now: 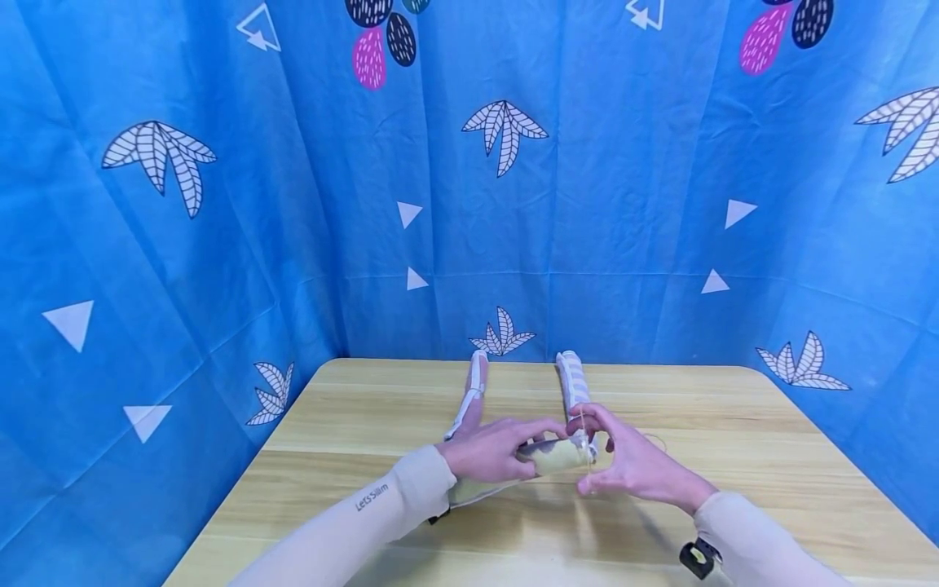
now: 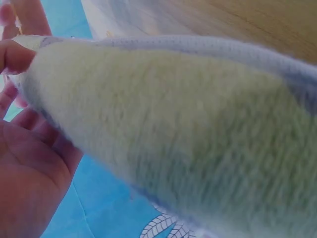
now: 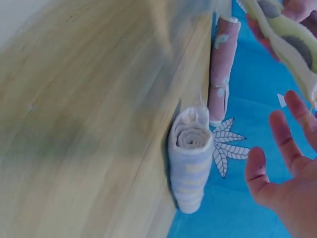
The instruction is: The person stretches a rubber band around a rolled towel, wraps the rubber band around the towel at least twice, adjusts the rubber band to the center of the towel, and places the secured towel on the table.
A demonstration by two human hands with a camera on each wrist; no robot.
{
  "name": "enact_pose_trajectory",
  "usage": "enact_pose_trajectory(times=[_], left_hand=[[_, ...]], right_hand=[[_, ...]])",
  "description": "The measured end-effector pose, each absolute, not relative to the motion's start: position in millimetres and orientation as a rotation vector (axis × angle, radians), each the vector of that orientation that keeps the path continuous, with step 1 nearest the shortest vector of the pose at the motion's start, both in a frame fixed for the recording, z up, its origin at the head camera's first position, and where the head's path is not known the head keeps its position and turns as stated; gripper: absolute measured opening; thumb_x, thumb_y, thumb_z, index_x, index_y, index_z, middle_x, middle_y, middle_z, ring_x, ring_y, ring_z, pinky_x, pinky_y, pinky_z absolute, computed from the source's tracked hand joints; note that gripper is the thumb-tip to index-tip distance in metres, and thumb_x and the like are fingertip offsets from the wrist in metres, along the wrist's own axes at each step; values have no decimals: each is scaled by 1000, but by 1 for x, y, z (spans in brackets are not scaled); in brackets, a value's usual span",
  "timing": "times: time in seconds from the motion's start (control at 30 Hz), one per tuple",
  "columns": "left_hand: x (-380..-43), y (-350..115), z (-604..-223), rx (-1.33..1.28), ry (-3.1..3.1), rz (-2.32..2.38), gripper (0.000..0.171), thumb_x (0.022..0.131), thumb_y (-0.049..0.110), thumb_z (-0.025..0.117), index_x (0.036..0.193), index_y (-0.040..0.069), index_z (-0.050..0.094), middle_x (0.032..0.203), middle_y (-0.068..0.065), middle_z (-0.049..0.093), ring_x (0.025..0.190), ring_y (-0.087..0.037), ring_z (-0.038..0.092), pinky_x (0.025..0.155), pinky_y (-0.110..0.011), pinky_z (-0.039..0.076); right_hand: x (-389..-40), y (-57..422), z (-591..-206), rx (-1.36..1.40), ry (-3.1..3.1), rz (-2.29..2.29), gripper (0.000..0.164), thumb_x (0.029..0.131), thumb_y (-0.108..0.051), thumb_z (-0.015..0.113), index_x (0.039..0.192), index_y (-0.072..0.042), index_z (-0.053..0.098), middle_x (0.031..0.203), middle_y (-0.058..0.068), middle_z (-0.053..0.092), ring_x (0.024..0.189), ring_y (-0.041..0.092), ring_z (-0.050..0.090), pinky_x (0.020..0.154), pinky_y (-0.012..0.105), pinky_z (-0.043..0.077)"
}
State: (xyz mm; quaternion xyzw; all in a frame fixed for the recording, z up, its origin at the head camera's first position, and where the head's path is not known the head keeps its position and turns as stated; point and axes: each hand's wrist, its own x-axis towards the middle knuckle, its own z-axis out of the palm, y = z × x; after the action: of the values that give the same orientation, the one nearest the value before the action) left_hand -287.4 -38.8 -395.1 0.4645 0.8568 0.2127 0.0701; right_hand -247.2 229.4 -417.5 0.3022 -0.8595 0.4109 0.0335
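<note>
My left hand grips a rolled towel, yellow-green with grey patches and a pale edge. The roll lies crosswise in front of me; its fuzzy side fills much of the left wrist view. At the roll's right end is my right hand, thumb and fingers spread apart in a C shape. A thin yellowish rubber band stretches between its thumb and fingertips, across the towel's end. In the right wrist view the towel stands just beyond the fingertips.
Behind my hands, a pink rolled towel and a purple-and-white striped rolled towel lie on the wooden table. A thin pale loop shows beyond my right hand. Blue patterned curtain surrounds the table's back and sides.
</note>
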Motion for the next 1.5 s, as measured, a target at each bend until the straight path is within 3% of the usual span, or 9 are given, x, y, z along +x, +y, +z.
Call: enact_pose_trajectory(times=[0.13,0.27,0.47,0.7,0.93,1.07,1.23,1.37,1.5], left_hand=[[-288,-41,-395,1368,2478,740,63,91,15,68,140,46,43,129,6,64,107,-5,58,96,-27,47],[-290,-43,-395,1288,2382,853,60,91,16,68,138,46,46,128,6,64,106,-5,60,94,-28,48],[-292,-46,-396,1210,2320,953,57,91,15,66,134,48,48,122,9,65,102,-8,60,91,-32,47],[-294,-47,-396,1145,2358,983,54,91,17,64,132,49,48,128,6,65,106,-8,59,90,-34,47],[-289,-40,-396,1242,2403,940,54,91,19,66,136,43,47,120,5,65,99,-6,60,88,-26,48],[-287,-35,-397,1286,2429,943,47,95,30,67,137,40,47,117,8,64,98,-4,59,89,-23,48],[-283,-30,-396,1279,2492,937,44,96,47,64,137,38,49,114,11,61,96,-3,58,86,-22,49],[-281,-27,-395,1308,2547,907,37,96,43,66,131,37,54,111,13,64,93,-2,59,83,-20,49],[-282,-25,-394,1336,2594,860,33,96,40,67,127,35,57,111,13,67,92,0,59,83,-20,49]], right_hand=[[-247,230,-421,915,-2658,1221,99,69,-35,91,149,-20,35,133,3,59,119,29,57,95,63,44],[-246,229,-424,965,-2616,1137,105,66,-34,93,151,-14,33,136,4,56,119,27,55,95,62,45],[-244,227,-423,1017,-2566,1043,111,63,-37,94,151,-24,30,139,4,53,120,23,55,97,58,48],[-242,228,-424,1021,-2545,940,111,63,-48,92,151,-16,32,141,1,51,120,17,53,93,56,50],[-240,222,-424,985,-2567,1074,106,67,-44,91,151,-18,32,147,10,50,129,33,53,96,68,45],[-241,219,-424,959,-2572,1104,105,68,-38,91,152,-18,32,148,16,49,131,38,52,97,70,43],[-240,219,-422,929,-2584,1125,101,71,-40,90,151,-25,32,149,15,49,130,35,53,97,63,47],[-239,220,-420,926,-2578,1137,98,72,-39,89,151,-27,31,147,12,51,123,28,56,92,48,51],[-239,222,-420,948,-2560,1142,97,74,-34,87,153,-27,30,145,10,54,120,22,57,88,40,51]])
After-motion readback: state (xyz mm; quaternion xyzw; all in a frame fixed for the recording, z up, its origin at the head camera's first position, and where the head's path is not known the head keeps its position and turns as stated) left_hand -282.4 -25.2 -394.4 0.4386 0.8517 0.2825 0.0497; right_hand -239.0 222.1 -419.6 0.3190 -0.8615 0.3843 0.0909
